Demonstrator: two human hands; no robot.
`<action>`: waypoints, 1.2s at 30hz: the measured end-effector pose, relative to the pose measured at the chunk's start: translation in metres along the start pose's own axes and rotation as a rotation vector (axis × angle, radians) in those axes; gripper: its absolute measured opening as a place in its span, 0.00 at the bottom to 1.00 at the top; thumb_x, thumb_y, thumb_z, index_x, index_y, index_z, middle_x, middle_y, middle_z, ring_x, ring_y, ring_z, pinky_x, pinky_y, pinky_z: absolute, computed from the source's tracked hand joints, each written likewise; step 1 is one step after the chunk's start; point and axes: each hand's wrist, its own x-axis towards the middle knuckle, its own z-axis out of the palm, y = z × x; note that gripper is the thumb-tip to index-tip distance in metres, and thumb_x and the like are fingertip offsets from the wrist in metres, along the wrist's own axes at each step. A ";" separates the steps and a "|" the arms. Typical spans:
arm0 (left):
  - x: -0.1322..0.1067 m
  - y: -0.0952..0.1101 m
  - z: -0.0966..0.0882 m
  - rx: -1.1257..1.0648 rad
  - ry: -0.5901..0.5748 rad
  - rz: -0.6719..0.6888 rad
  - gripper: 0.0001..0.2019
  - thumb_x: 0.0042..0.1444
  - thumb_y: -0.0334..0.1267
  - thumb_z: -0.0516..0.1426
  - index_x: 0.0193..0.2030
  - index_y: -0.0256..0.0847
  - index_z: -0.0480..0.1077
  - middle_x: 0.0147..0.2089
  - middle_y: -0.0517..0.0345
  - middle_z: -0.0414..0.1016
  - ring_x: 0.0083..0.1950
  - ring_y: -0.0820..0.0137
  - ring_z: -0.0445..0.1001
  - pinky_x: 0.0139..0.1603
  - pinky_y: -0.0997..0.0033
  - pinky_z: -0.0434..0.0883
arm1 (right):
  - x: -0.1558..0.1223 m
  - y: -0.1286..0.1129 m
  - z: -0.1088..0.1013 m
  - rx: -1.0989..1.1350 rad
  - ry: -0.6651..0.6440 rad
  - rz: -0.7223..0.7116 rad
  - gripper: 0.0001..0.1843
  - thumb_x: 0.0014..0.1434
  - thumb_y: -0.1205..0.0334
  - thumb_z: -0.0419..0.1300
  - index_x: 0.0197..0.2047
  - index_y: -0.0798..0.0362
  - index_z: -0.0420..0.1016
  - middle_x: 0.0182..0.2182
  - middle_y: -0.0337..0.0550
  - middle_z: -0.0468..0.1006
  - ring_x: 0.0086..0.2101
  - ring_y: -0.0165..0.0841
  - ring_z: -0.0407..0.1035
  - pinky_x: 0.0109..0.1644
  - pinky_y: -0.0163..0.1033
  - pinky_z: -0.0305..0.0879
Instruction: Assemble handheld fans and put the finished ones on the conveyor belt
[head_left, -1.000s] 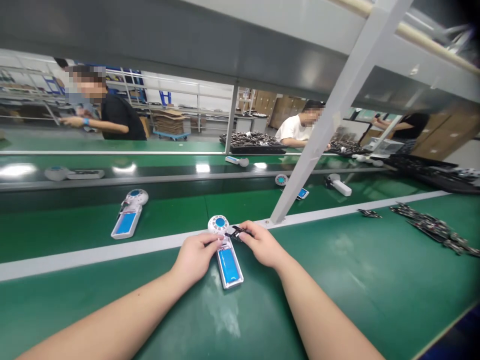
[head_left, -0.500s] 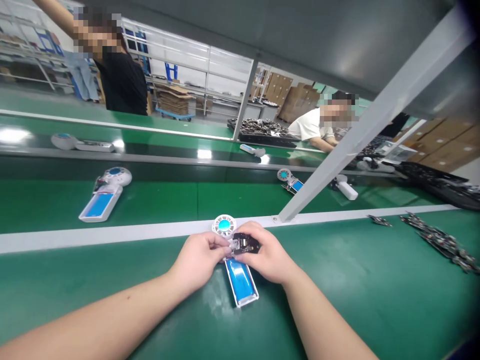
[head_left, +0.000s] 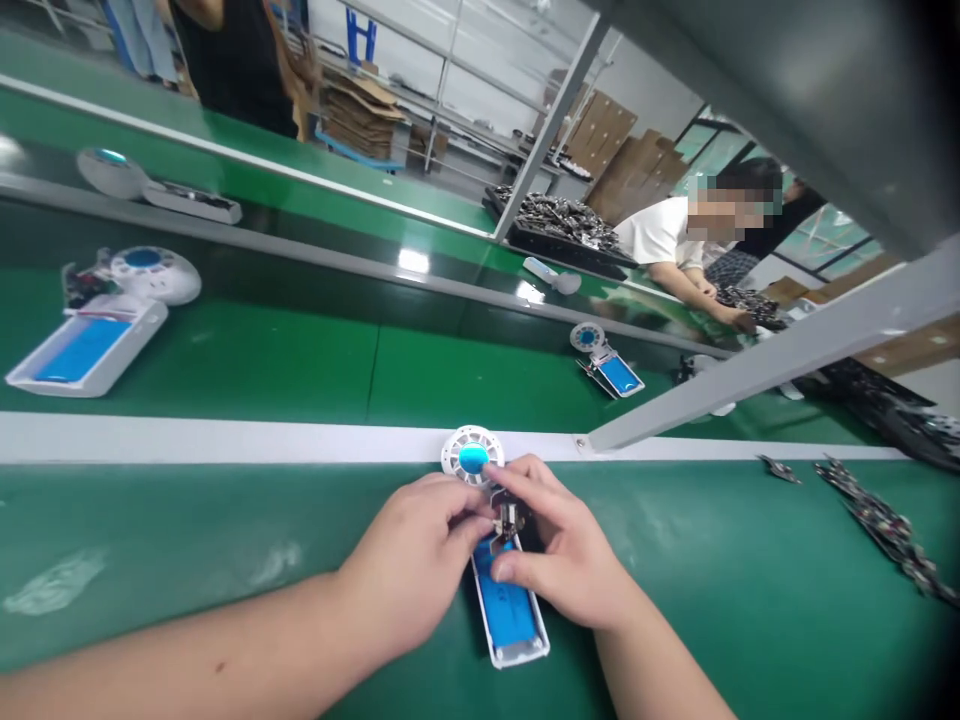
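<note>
Your left hand (head_left: 409,560) and right hand (head_left: 562,545) pinch a small dark circuit board (head_left: 508,517) narrowly between them; keep it steady above the white plastic handle with blue panel (head_left: 506,610), with the round white fan head (head_left: 471,455) at twelve o'clock.

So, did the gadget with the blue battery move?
No, it seems not: the gadget still has its round head on the white strip.

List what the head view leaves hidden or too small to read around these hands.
All in the head view:
The small board: mostly covered by the fingers of the left hand and right hand, so its connections are hidden.
The blue panel: upper end hidden by the right hand.
The board pile: too small and blurred to make out parts.
The person in black: head cut off by the top edge.
</note>
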 end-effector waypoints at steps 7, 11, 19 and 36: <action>0.002 0.002 -0.003 -0.168 -0.016 -0.118 0.09 0.54 0.36 0.56 0.24 0.44 0.73 0.31 0.62 0.77 0.33 0.69 0.71 0.36 0.71 0.65 | -0.002 0.004 0.002 -0.065 0.018 -0.020 0.32 0.56 0.48 0.66 0.63 0.35 0.66 0.45 0.44 0.66 0.46 0.38 0.64 0.50 0.44 0.66; 0.005 0.004 -0.004 -0.281 -0.030 -0.231 0.09 0.50 0.37 0.58 0.20 0.44 0.72 0.29 0.61 0.78 0.33 0.68 0.73 0.38 0.70 0.68 | -0.001 0.006 0.003 -0.144 0.052 -0.051 0.32 0.55 0.47 0.67 0.62 0.35 0.67 0.44 0.43 0.67 0.43 0.37 0.65 0.47 0.42 0.67; -0.007 0.016 -0.001 -0.581 -0.093 -0.255 0.16 0.47 0.32 0.55 0.42 0.39 0.78 0.38 0.56 0.79 0.44 0.64 0.75 0.47 0.67 0.70 | 0.002 0.005 0.008 -0.241 0.196 -0.107 0.30 0.54 0.61 0.69 0.59 0.34 0.70 0.38 0.40 0.69 0.38 0.34 0.66 0.39 0.38 0.68; 0.010 0.004 -0.008 -0.477 0.129 -0.363 0.15 0.49 0.44 0.60 0.39 0.37 0.78 0.38 0.52 0.81 0.39 0.62 0.78 0.42 0.68 0.73 | 0.006 0.007 0.026 -0.454 0.373 -0.125 0.40 0.51 0.62 0.70 0.65 0.44 0.62 0.46 0.46 0.69 0.45 0.38 0.68 0.49 0.43 0.69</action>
